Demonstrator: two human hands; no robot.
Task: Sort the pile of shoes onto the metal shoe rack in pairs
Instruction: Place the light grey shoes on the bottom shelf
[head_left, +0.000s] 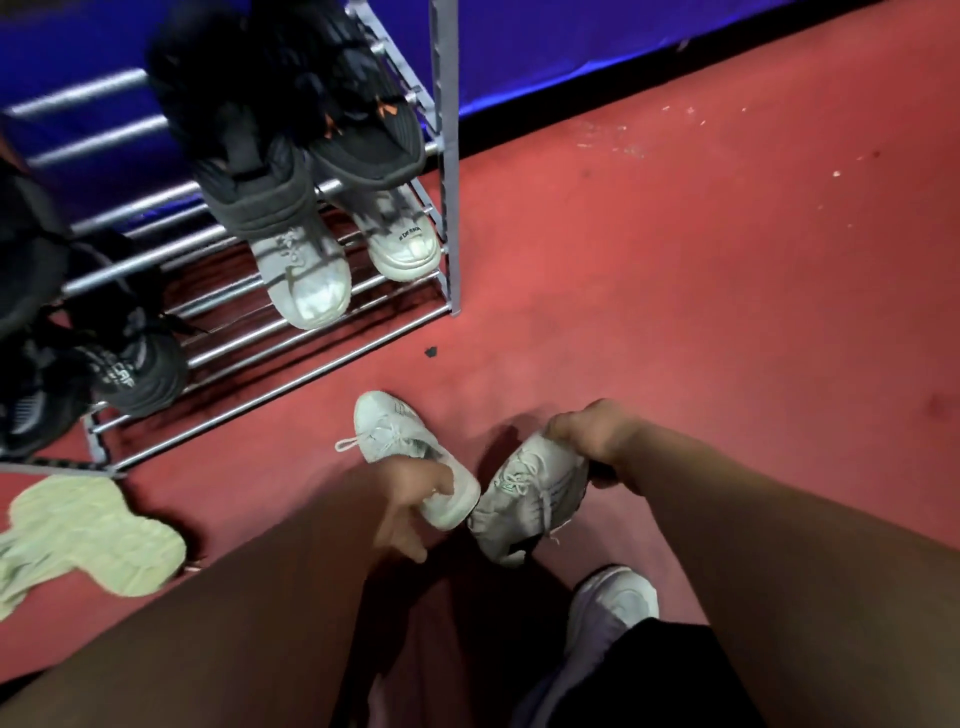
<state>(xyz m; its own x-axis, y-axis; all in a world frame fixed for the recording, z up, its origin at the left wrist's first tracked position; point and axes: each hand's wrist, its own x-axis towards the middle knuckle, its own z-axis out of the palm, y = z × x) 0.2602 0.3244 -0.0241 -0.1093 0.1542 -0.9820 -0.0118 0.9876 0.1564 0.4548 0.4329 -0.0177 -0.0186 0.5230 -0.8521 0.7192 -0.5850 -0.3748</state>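
1. A white sneaker (410, 457) is held by the left hand (410, 506) at its heel end, with the thumb over the collar and the other fingers spread below; its toe is pointed toward the rack (311, 332).
2. A second white sneaker (524, 499) is gripped at the heel by the right hand (587, 441), toe tilted down toward the viewer. Whether either sneaker is touching the red floor (727, 286) cannot be told.
3. The two sneakers are held just beside each other, the left one's heel nearly touching the right one's side.
4. On the rack's upper bars a pair of dark shoes (291, 119) is set, blurred by motion and cut off by the top edge of the frame.
5. On a lower tier a white pair (343, 260) is seen, with the heels hidden under the dark shoes above.
6. At the left, black shoes (124, 358) are placed on the lowest bars; their number cannot be made out, since part is blurred and part is cut off by the frame edge.
7. A pale green shoe sole (88, 540) is seen on the floor by the rack's corner, partly cut off at the left edge.
8. A worn white shoe (608, 613) is seen below the right forearm, partly covered by dark clothing.
9. A small dark scrap (430, 352) lies on the floor near the rack; what it is cannot be told.
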